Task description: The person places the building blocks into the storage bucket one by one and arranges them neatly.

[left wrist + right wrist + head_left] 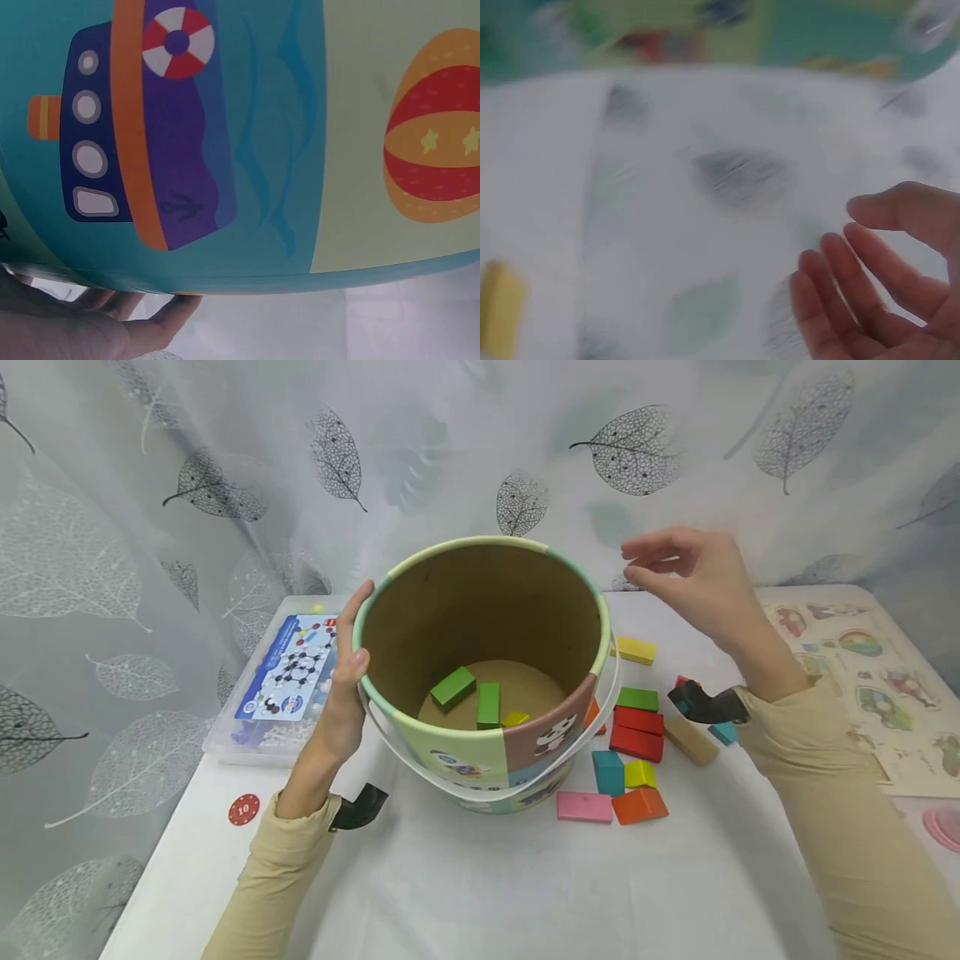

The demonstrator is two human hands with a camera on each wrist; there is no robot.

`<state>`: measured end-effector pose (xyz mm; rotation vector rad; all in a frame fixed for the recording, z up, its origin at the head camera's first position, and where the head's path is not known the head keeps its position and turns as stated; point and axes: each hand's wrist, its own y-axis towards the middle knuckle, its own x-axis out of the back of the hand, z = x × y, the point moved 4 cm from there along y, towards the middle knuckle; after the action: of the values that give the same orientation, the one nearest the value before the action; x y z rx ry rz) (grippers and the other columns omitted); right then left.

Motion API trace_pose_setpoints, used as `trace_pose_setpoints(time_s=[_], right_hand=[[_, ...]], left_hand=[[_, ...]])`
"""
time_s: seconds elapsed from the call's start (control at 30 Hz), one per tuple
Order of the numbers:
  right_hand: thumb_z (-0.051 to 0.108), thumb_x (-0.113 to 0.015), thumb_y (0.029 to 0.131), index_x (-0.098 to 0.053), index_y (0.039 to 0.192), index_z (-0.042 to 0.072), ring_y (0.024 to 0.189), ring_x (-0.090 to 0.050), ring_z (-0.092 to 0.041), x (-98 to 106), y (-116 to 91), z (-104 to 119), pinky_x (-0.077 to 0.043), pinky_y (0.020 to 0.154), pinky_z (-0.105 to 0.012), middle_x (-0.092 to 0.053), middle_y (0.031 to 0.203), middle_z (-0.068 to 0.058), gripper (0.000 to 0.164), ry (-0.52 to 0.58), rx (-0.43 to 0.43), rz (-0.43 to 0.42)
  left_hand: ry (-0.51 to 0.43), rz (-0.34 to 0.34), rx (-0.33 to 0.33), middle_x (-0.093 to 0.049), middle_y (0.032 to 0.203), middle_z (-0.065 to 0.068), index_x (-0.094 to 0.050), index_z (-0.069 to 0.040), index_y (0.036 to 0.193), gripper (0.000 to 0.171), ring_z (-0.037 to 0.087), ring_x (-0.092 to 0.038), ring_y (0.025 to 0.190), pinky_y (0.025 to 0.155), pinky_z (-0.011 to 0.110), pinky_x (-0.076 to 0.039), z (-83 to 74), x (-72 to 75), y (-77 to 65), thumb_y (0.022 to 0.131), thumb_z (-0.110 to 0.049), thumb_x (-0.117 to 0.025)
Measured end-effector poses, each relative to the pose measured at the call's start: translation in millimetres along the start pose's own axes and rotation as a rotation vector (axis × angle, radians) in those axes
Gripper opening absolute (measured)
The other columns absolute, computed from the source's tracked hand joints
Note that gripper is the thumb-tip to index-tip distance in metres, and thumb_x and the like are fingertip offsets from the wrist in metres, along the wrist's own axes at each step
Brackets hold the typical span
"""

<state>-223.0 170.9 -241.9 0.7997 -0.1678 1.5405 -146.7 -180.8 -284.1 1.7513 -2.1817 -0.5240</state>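
Observation:
A large cardboard bucket (442, 745) with printed pictures and a white handle (487, 793) stands tilted on the white table, its mouth facing me. My left hand (341, 706) grips its left rim, the thumb over the edge. In the left wrist view, the bucket wall (277, 150) with a printed boat fills most of the picture. Inside the bucket lie two green blocks (488, 703) and a yellow block (516, 718). To the right of the bucket my right hand (697, 578) hangs in the air, its loosely bent fingers (855, 281) holding nothing.
Several coloured blocks lie right of the bucket, among them a red block (636, 743), a pink block (584, 807) and a wooden block (691, 740). A plastic box (281, 685) sits at left near a red chip (243, 809). A picture board (862, 677) lies at right.

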Motion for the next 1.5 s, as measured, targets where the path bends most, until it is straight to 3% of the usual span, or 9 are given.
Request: trace_pose_setpoints(time_s=[0.13, 0.23, 0.43, 0.73, 0.9, 1.03, 1.27, 1.37, 1.5], right_hand=[[0.021, -0.067, 0.091, -0.064, 0.125, 0.003, 0.109, -0.064, -0.027, -20, 3, -62, -0.054, 0.091, -0.033, -0.065, 0.123, -0.018, 0.038, -0.131, -0.163, 0.152], [0.017, -0.066, 0.09, -0.06, 0.128, 0.0, 0.117, -0.057, -0.042, -36, 0, -98, -0.047, 0.097, -0.054, -0.06, 0.128, -0.027, 0.042, -0.193, -0.267, 0.274], [0.011, -0.067, 0.086, -0.06, 0.127, -0.004, 0.114, -0.055, -0.042, -53, -7, -135, -0.045, 0.097, -0.054, -0.06, 0.125, -0.03, 0.044, -0.217, -0.355, 0.399], [0.017, -0.071, 0.083, -0.064, 0.124, -0.001, 0.104, -0.058, -0.037, -42, -8, -138, -0.049, 0.087, -0.046, -0.064, 0.118, -0.026, 0.046, -0.295, -0.329, 0.424], [0.019, -0.073, 0.084, -0.064, 0.124, -0.001, 0.104, -0.059, -0.04, -18, -4, -109, -0.05, 0.082, -0.043, -0.064, 0.118, -0.028, 0.046, -0.332, -0.264, 0.339], [0.017, -0.073, 0.085, -0.064, 0.126, 0.002, 0.105, -0.06, -0.04, 10, 1, -65, -0.047, 0.072, -0.022, -0.064, 0.12, -0.026, 0.045, -0.309, -0.186, 0.182], [0.019, -0.078, 0.082, -0.067, 0.125, 0.015, 0.089, -0.054, 0.011, 37, -5, 24, -0.043, 0.089, -0.012, -0.067, 0.11, 0.004, 0.044, -0.206, 0.028, -0.108], [0.006, -0.078, 0.079, -0.068, 0.123, 0.009, 0.093, -0.057, 0.008, 27, -12, 63, -0.044, 0.093, -0.01, -0.067, 0.112, 0.001, 0.045, -0.137, 0.223, -0.111], [-0.004, -0.078, 0.075, -0.069, 0.118, 0.004, 0.095, -0.06, -0.004, 3, -21, 101, -0.047, 0.09, -0.012, -0.067, 0.11, -0.006, 0.045, -0.006, 0.385, 0.012]], left_hand=[[-0.001, 0.0, 0.002, -0.026, 0.155, 0.011, -0.015, -0.026, 0.155, 0.08, 0.033, -0.025, 0.143, 0.112, 0.057, -0.019, 0.6, 0.4, 0.0, 0.088, -0.055, -0.047], [-0.008, 0.003, 0.0, -0.026, 0.155, 0.011, -0.015, -0.025, 0.155, 0.081, 0.033, -0.024, 0.143, 0.113, 0.057, -0.019, 0.9, -0.1, 0.3, 0.088, -0.055, -0.048], [-0.009, 0.002, -0.004, -0.026, 0.155, 0.011, -0.014, -0.024, 0.155, 0.083, 0.032, -0.024, 0.143, 0.113, 0.056, -0.018, 0.6, 0.3, 0.8, 0.087, -0.057, -0.049], [-0.009, 0.002, -0.013, -0.025, 0.155, 0.011, -0.014, -0.024, 0.155, 0.084, 0.033, -0.024, 0.143, 0.113, 0.057, -0.017, -0.1, -0.2, 1.4, 0.087, -0.058, -0.048], [-0.014, 0.003, -0.016, -0.025, 0.155, 0.012, -0.013, -0.023, 0.155, 0.084, 0.033, -0.023, 0.143, 0.113, 0.056, -0.018, 0.4, -0.5, 1.2, 0.087, -0.057, -0.048], [-0.014, -0.003, -0.019, -0.026, 0.155, 0.013, -0.014, -0.023, 0.155, 0.084, 0.035, -0.024, 0.143, 0.113, 0.056, -0.019, 0.1, -0.1, 2.0, 0.087, -0.056, -0.049], [-0.016, -0.005, -0.019, -0.027, 0.154, 0.012, -0.014, -0.024, 0.155, 0.084, 0.033, -0.025, 0.143, 0.113, 0.053, -0.021, 0.7, -0.1, 2.0, 0.087, -0.057, -0.049], [-0.014, -0.007, -0.017, -0.027, 0.154, 0.012, -0.014, -0.024, 0.155, 0.084, 0.033, -0.025, 0.142, 0.112, 0.052, -0.021, 1.2, -0.1, 1.0, 0.086, -0.058, -0.049], [-0.015, -0.01, -0.016, -0.027, 0.154, 0.012, -0.015, -0.025, 0.155, 0.083, 0.034, -0.025, 0.142, 0.112, 0.054, -0.021, 1.7, -0.6, 0.6, 0.087, -0.057, -0.048]])
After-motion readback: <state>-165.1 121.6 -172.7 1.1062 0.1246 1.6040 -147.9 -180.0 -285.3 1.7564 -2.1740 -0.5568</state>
